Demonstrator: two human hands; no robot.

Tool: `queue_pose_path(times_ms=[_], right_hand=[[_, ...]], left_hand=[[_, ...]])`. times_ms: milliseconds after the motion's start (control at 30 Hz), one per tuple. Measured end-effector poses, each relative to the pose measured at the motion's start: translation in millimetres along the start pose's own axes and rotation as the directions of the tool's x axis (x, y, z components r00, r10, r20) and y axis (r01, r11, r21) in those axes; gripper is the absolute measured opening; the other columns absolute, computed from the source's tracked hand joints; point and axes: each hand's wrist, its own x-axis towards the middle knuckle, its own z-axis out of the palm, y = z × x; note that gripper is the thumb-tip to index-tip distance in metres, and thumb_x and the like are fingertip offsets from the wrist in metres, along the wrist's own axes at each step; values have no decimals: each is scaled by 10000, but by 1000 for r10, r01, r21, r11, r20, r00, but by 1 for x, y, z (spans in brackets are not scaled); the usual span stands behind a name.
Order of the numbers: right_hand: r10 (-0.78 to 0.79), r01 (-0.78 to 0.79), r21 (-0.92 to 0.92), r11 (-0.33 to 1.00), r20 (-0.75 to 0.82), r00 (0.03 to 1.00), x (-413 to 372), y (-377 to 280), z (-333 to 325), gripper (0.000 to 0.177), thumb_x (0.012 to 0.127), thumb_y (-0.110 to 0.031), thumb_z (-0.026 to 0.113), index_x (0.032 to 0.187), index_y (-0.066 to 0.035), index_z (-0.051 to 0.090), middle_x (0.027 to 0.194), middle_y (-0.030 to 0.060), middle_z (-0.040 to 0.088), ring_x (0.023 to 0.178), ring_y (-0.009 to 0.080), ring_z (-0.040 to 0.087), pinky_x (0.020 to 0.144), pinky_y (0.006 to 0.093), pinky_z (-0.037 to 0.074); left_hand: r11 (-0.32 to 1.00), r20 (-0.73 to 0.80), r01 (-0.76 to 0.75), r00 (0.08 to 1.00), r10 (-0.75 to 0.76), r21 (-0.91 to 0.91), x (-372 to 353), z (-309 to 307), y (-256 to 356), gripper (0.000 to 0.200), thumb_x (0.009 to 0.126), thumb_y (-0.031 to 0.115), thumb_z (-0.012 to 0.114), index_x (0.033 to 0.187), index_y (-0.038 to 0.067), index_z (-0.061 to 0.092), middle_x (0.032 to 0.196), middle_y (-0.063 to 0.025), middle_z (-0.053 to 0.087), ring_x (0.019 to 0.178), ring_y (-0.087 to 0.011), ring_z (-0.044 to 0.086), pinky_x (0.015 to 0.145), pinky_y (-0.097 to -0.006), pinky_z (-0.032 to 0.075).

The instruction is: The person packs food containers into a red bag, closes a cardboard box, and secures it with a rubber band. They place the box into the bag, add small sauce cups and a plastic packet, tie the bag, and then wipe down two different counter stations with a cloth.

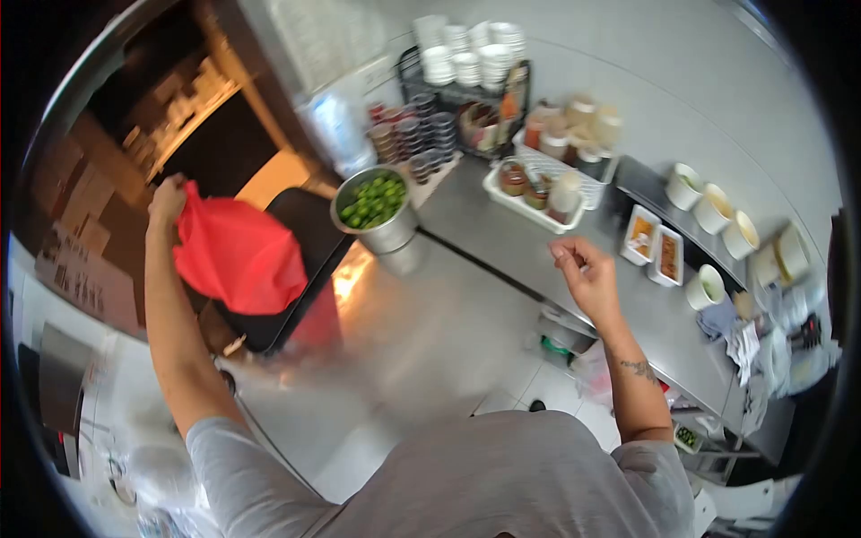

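Observation:
On the left, my left hand (168, 199) is closed on the upper corner of a red, limp bag (240, 255), which looks like soft fabric. The bag hangs over a black tray (300, 215) and hides much of it. Out to the right, my right hand (587, 280) is raised over the front edge of the steel counter (466, 211). Its fingers are curled in and nothing shows between them. Nearest to this hand is a white tray (529, 215) of jars and a squeeze bottle, apart from it.
A metal pot (381, 229) of green limes or similar fruit stands beside the black tray. Behind it are stacked dark cups (417, 130) and a rack of white cups (466, 58). Food containers (664, 254) and white tubs (713, 208) line the counter's right side.

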Motion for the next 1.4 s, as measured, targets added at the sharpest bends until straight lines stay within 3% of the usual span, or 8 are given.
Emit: queue_pose_path(times_ms=[400, 667, 1000, 1067, 1100, 1167, 1333, 1400], right_hand=[[52, 26, 139, 990, -529, 847, 106, 29, -331, 209, 862, -191, 572, 966, -33, 662, 770, 24, 591, 420, 38, 370, 368, 197, 285], [199, 56, 374, 926, -607, 769, 220, 41, -523, 364, 824, -257, 665, 1071, 0, 593, 1051, 152, 638, 482, 82, 343, 436, 210, 328], [-121, 4, -158, 987, -743, 658, 376, 84, -645, 447, 827, -351, 641, 1115, -32, 517, 1061, 130, 610, 671, 180, 463, 610, 339, 408], [-331, -286, -730, 621, -575, 748, 411, 99, -678, 478, 838, -373, 609, 1183, -64, 493, 1115, 120, 597, 799, 209, 506, 687, 393, 424], [-399, -422, -905, -53, -369, 840, 423, 106, -690, 494, 844, -383, 593, 1218, -79, 481, 1142, 115, 591, 863, 224, 528, 726, 421, 431], [-473, -422, -710, -563, -142, 870, 446, 112, -693, 532, 856, -404, 561, 1287, -111, 456, 1196, 106, 578, 990, 253, 571, 803, 475, 447], [-377, -132, -497, 858, -782, 497, 451, 83, -618, 409, 855, -378, 566, 1074, -33, 576, 986, 124, 644, 847, 238, 632, 659, 387, 500], [-344, 77, -366, 928, -754, 560, 439, 82, -557, 397, 857, -335, 578, 1129, -46, 560, 895, 85, 599, 768, 191, 573, 604, 348, 449]], left_hand=[[682, -105, -222, 972, 210, -697, -40, -113, 335, 308, 854, 121, 487, 1138, 31, 567, 988, -58, 608, 812, -158, 543, 759, -301, 438], [481, 63, -824, 485, 872, -299, -169, -100, 518, 262, 816, 131, 594, 1063, 46, 575, 960, -161, 570, 874, -345, 581, 772, -413, 468], [588, 395, -702, 446, 803, -402, -267, -88, 529, 275, 858, 213, 562, 1096, 75, 549, 1001, -140, 556, 928, -341, 570, 827, -438, 435], [705, 459, -585, 538, 707, -401, -273, -80, 503, 303, 869, 223, 567, 1138, 87, 540, 1031, -135, 554, 934, -343, 551, 820, -432, 435], [740, 480, -551, 565, 671, -385, -279, -76, 489, 309, 874, 231, 562, 1145, 83, 541, 1047, -135, 557, 936, -336, 554, 823, -430, 437], [796, 515, -495, 608, 604, -349, -291, -69, 463, 322, 885, 246, 554, 1158, 75, 541, 1079, -136, 562, 939, -323, 559, 829, -426, 440], [860, 654, -170, 584, 481, -480, -323, -69, 418, 337, 902, 250, 549, 1161, 34, 537, 1004, -135, 588, 884, -262, 577, 783, -380, 455], [854, 631, -116, 625, 459, -507, -329, -72, 409, 326, 904, 250, 552, 1148, 35, 545, 980, -141, 586, 857, -257, 577, 763, -370, 462]])
